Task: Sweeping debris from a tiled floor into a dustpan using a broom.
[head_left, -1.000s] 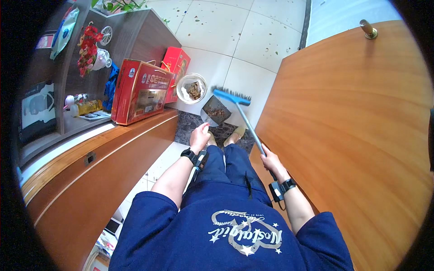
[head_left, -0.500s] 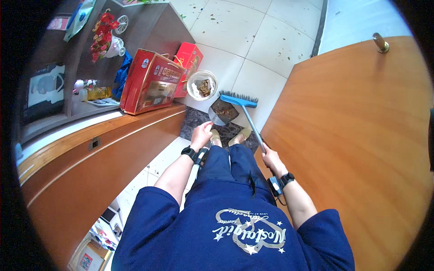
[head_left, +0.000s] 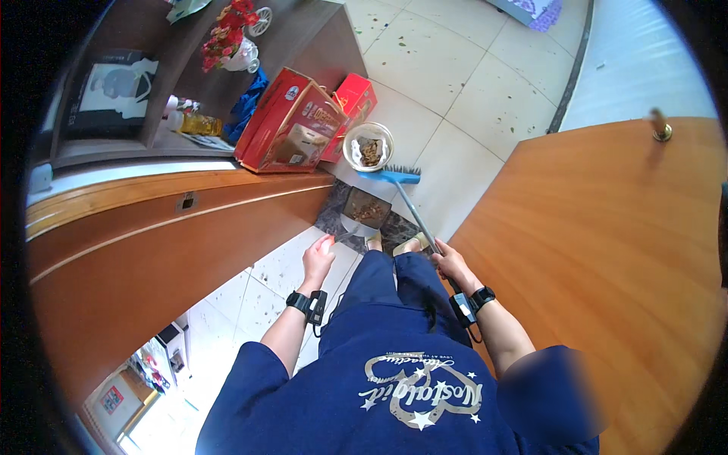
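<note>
Fingers of our left hand [head_left: 318, 260]: curled in, holding the end of the thin handle of the dark square dustpan [head_left: 369, 196].
Fingers of our right hand [head_left: 453, 264]: wrapped around the pole of the long grey broom [head_left: 414, 210] with a blue head and dark bristles.
Floor of pale square tiles [head_left: 425, 61]: little green and brown bits lie all over it.
Dark marbled stone strip [head_left: 331, 218]: runs between our tiles and the ones farther off, and our beige shoes [head_left: 408, 244] are at it.
Right side: a smooth orange-brown wooden door [head_left: 591, 250] with a metal knob [head_left: 661, 127].
Left side: a red-brown wooden panel [head_left: 152, 250], a dark grey shelf [head_left: 311, 42] and a big red cardboard box [head_left: 292, 125].
Dustpan: just past our left fingers, over the stone strip, with brown scraps [head_left: 368, 211] inside; we cannot tell if it touches the ground.
Broom head: well beyond our right fingers, close by the round white bucket [head_left: 349, 144], which has more brown scraps in it.
</note>
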A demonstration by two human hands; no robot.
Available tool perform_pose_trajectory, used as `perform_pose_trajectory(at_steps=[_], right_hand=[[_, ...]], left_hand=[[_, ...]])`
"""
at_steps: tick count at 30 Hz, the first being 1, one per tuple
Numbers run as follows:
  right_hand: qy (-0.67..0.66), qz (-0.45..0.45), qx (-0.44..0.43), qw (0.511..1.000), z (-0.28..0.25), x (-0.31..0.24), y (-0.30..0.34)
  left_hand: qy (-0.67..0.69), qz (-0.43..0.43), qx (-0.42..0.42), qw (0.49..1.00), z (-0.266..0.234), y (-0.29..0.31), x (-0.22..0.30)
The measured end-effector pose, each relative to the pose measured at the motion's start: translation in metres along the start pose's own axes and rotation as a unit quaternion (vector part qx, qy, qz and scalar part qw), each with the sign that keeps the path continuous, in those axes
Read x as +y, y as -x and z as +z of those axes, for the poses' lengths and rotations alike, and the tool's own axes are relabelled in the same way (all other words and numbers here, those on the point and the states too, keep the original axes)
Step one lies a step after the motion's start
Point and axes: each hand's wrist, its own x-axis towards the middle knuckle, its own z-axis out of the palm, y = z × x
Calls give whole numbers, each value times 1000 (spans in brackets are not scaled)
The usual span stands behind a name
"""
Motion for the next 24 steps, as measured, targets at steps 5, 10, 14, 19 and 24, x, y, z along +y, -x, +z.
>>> perform_pose_trajectory(at_steps=[5, 10, 14, 19, 24], right_hand=[[25, 17, 10, 999, -6, -2, -27], [61, 7, 32, 998, -25, -29, -50], [35, 3, 36, 999, -43, -56, -61], [120, 30, 39, 992, -41, -61, -55], [236, -14, 31, 971, -25, 36, -41]], left_hand=[[-15, -9, 10, 1000, -21, 4, 0], [-38, 10, 22, 999, -25, -6, -12], [-45, 26, 6, 999, -23, -20, -11], [-79, 74, -25, 994, -20, -39, -15], [-103, 71, -63, 990, -10, -66, -26]])
